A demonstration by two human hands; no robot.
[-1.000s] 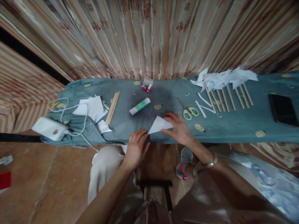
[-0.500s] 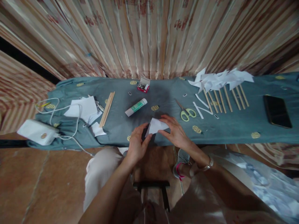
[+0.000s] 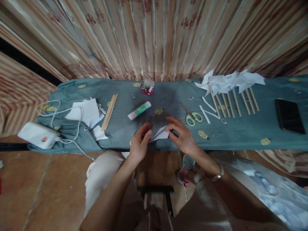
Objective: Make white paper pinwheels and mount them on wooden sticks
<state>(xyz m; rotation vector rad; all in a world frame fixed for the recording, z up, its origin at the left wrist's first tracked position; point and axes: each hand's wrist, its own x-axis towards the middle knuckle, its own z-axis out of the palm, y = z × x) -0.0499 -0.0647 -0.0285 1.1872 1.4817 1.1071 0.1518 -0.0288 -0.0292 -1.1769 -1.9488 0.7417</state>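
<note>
Silver bracelet (image 3: 218, 175), pale loose trousers (image 3: 102, 175)

We see dull white paper (image 3: 161, 133) at the worktop's (image 3: 228, 141) near edge. Wrinkly, dull cloth (image 3: 168, 99) covers the worktop. By the far edge, the folded shapes (image 3: 229, 84) are paper too, and the sticks (image 3: 236, 102) look like bare wood. At the near left corner, the power bank (image 3: 38, 136) looks like smooth plastic. The phone (image 3: 289, 116) looks smooth and shiny. The scissors (image 3: 191, 114) have metal blades and plastic handles.

White paper (image 3: 161, 134): right end partly hidden by the right grip (image 3: 183, 137)
Red box (image 3: 146, 92): contents (image 3: 145, 88) too small to identify
Sticks (image 3: 237, 102): upper ends hidden under paper pinwheels (image 3: 231, 82)
Worktop (image 3: 226, 141): right end cut off
</note>
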